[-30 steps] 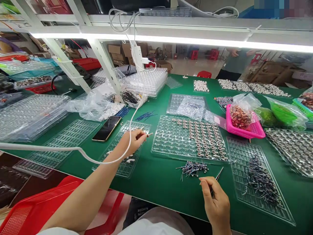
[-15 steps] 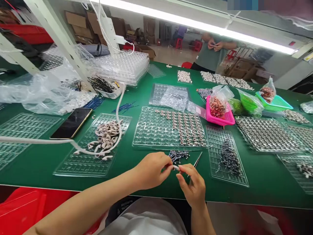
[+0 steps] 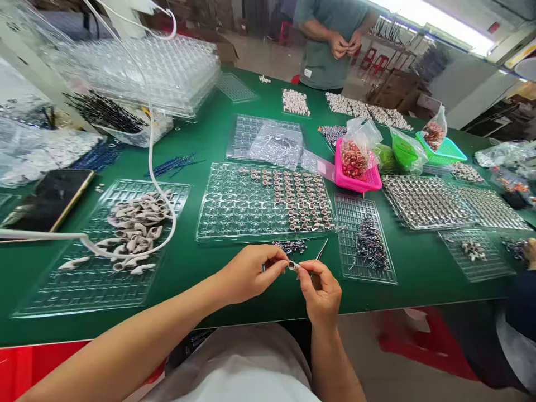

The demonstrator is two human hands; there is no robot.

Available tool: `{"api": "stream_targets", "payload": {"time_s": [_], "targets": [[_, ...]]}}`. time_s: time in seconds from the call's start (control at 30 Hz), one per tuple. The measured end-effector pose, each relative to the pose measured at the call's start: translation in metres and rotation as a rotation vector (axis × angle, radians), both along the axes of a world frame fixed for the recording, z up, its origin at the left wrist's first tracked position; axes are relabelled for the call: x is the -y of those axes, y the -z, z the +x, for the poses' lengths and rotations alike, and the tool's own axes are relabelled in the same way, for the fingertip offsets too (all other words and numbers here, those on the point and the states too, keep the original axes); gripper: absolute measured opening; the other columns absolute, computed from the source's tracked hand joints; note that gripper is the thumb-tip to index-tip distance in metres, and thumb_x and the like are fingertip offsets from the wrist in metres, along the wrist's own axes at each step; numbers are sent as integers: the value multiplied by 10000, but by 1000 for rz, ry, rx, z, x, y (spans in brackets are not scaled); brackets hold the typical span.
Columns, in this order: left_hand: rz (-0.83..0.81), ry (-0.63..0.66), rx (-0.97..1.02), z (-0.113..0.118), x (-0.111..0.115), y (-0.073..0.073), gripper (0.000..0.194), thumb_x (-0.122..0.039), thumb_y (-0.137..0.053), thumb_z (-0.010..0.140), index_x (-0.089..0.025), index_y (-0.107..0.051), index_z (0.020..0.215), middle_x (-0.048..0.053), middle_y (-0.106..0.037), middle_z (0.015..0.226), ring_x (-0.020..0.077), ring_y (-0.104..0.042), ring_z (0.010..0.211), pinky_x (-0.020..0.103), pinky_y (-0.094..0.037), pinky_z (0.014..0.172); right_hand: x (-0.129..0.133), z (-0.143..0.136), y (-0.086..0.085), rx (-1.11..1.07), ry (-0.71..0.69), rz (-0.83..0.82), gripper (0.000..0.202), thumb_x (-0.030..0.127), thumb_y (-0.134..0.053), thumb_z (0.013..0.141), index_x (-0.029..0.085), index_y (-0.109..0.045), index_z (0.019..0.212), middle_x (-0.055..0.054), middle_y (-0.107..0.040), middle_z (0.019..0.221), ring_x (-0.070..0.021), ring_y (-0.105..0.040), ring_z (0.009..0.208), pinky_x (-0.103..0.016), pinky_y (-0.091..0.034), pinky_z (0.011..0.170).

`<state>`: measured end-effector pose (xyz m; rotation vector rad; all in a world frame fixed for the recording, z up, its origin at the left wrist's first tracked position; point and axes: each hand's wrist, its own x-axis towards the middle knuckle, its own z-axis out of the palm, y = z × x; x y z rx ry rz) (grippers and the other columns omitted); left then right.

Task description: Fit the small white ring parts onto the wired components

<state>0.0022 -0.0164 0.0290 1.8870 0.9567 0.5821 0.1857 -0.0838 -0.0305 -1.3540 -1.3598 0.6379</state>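
Between my two hands is a small whitish curved piece (image 3: 293, 266) with a dark round opening. My right hand (image 3: 322, 289) pinches its right end, with tweezers (image 3: 321, 249) sticking out behind the fingers. The fingertips of my left hand (image 3: 251, 273) are pinched together at its left side; what they hold is too small to make out. Just beyond lies a small pile of dark thin parts (image 3: 292, 246). A clear tray (image 3: 238, 209) behind it holds rows of similar pieces on its right side.
Loose curved pieces lie on a left tray (image 3: 96, 273), crossed by a white cable (image 3: 151, 151). A phone (image 3: 54, 195) lies at far left. To the right are a tray of dark parts (image 3: 345, 223) and a pink basket (image 3: 355, 183). A person (image 3: 326, 56) stands across the table.
The view has shifted right and down. The piece between my hands has turned, so its round opening now shows. Across the table the person's hands look closer, and another person's edge appears at right.
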Motion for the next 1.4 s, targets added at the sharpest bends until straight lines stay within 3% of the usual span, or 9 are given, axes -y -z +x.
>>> {"api": "stream_targets", "payload": {"time_s": [0.17,0.63,1.13,1.4], "targets": [[-166,5,54,-3,-5,-3,234,-298,-498,941,-176,-689,881,14,-719,825,150,-641,752,244,-470,671,1,-1,2,-61,4,-19,85,209,-628,880,230,-671,951,-2,-682,846,-119,-643,687,-240,-543,636],[-326,-11,95,-9,-7,2,238,-327,-507,928,-182,-671,836,13,-708,798,150,-620,718,255,-480,663,2,-2,0,-100,0,-7,125,157,-643,863,237,-666,956,-3,-662,839,-126,-643,706,-258,-552,644],[-342,-18,87,-10,-6,1,268,-348,-496,942,-181,-676,833,18,-697,792,155,-629,724,263,-502,676,2,-3,-3,-62,24,-2,97,175,-638,866,231,-669,938,-8,-673,845,-122,-642,671,-245,-545,596],[-259,-32,131,-3,-4,5,248,-361,-641,857,-167,-698,1001,41,-725,881,166,-656,788,266,-517,722,-1,-3,-7,156,-106,165,264,47,-624,839,243,-640,1014,-6,-679,876,-128,-653,768,-253,-545,672]]}}
